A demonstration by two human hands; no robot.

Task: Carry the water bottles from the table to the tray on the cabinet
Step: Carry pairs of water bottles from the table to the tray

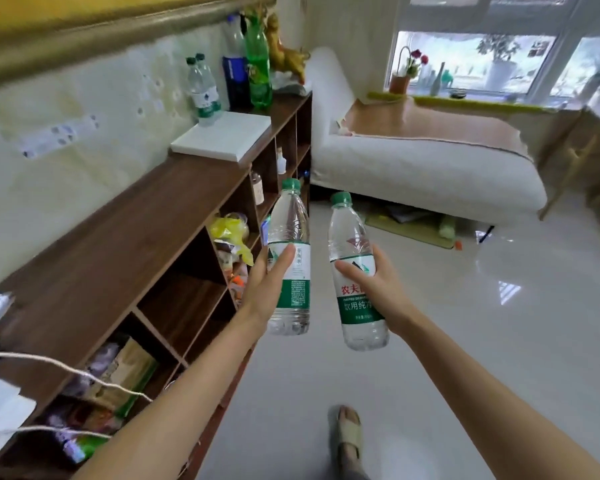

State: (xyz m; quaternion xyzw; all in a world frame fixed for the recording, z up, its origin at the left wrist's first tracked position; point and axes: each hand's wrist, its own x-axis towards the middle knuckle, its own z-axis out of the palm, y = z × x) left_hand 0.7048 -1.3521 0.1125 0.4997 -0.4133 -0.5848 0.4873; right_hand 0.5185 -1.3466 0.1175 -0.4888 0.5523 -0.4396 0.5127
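My left hand [267, 284] grips a clear water bottle [289, 237] with a green cap and green label, held upright in the air beside the cabinet front. My right hand [378, 282] grips a second, similar bottle [355, 306], also upright, over the floor. A white tray [222, 138] lies on the dark wooden cabinet [125, 237] farther ahead on the left. Two small water bottles [203, 88] stand at the tray's far corner against the wall.
Behind the tray stand a tall blue-labelled bottle [235, 64], a green bottle [258, 67] and a golden figurine [284, 50]. The cabinet's open cubbies hold bags and packets. A white sofa [413, 161] lies ahead on the pale tiled floor. My sandalled foot [349, 434] shows below.
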